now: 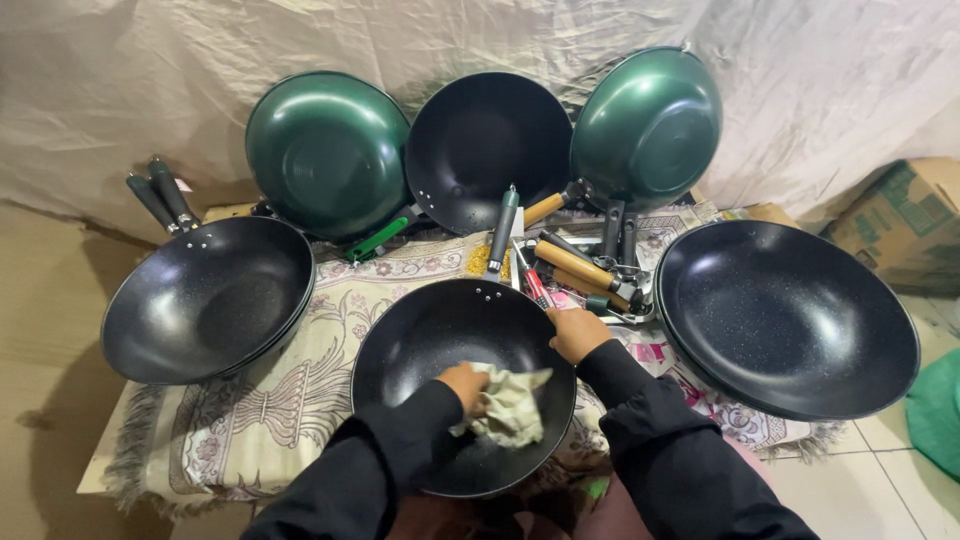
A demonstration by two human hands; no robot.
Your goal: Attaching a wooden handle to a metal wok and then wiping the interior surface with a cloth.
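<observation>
My left hand (464,384) is closed around a crumpled pale cloth (510,404), pressing it against the inner surface of the black wok (420,345) that sits at the lower centre of the frame, just in front of me. My right hand (578,333) grips the wok's rim on its upper right side, fingers curled over the edge. Both my arms are in black sleeves. The wok rests on a patterned cloth mat (330,330) that covers the low surface. To the left of the frame lies another black wok (205,300) with 2 dark handles pointing to the upper left, and at the right a larger black pan (790,320) with a speckled inside. Along the top, 3 pans lean against the creased beige sheet (120,90): a green one (328,150) at the upper left, a black one (488,145) in the middle, and a second green one (648,125) at the upper right. Between them and my wok lies a heap of loose handles (575,265), some wooden, some dark. A cardboard box (905,220) stands at the far right edge.
</observation>
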